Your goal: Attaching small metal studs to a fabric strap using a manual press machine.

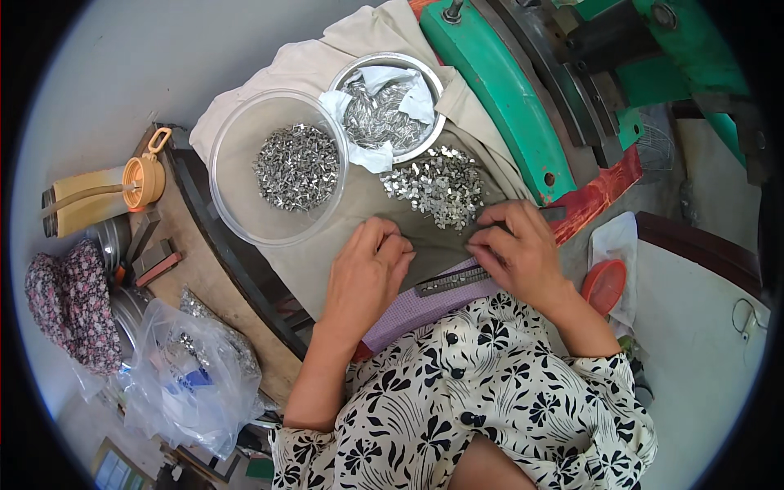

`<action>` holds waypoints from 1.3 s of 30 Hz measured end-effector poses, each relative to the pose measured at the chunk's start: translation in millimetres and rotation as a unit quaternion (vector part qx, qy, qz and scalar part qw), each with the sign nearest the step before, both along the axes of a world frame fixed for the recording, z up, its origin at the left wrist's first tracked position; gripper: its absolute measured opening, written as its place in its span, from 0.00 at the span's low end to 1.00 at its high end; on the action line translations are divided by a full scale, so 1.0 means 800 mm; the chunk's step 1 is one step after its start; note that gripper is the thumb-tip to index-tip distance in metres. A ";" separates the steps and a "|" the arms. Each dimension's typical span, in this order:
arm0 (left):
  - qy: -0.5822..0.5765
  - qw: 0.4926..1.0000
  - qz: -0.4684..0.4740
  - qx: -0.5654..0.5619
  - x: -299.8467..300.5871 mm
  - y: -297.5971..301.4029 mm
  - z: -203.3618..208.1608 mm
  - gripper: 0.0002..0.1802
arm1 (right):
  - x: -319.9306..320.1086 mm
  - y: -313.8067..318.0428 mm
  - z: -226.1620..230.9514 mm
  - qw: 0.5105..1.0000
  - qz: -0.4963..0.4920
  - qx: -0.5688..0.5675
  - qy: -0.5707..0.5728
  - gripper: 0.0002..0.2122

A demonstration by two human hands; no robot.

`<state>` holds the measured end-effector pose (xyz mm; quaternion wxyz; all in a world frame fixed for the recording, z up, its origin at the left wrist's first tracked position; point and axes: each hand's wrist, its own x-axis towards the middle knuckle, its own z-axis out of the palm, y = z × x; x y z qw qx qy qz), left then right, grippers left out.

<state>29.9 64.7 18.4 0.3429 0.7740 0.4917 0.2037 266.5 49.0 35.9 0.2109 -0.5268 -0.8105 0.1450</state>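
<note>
The left hand (365, 265) is hanging over a brown cloth (366, 198) with its fingers bent, and the right hand (523, 249) is hanging close to a pile of shiny silver bits (441, 186), but it is hard to see if either is holding anything. A bumpy dark strip (452, 282) is lying on a purple cloth (392, 328) near both hands. A clear tub (231, 194) of grey bits (296, 167) is sitting beside a metal bowl (438, 91) of thin silver pins (380, 114), and a green machine (498, 94) is standing at the upper right.
</note>
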 end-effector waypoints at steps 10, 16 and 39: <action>-0.087 0.996 0.018 0.016 0.011 -0.050 -0.004 0.09 | -0.009 -0.034 -0.015 0.984 0.014 -0.044 0.170 0.09; -0.030 0.997 0.001 0.077 0.030 -0.065 -0.016 0.11 | -0.001 -0.042 -0.016 0.986 -0.003 -0.027 0.163 0.10; 0.012 0.997 -0.045 0.060 0.011 -0.069 0.005 0.07 | 0.007 -0.032 -0.011 0.992 -0.069 -0.033 0.099 0.09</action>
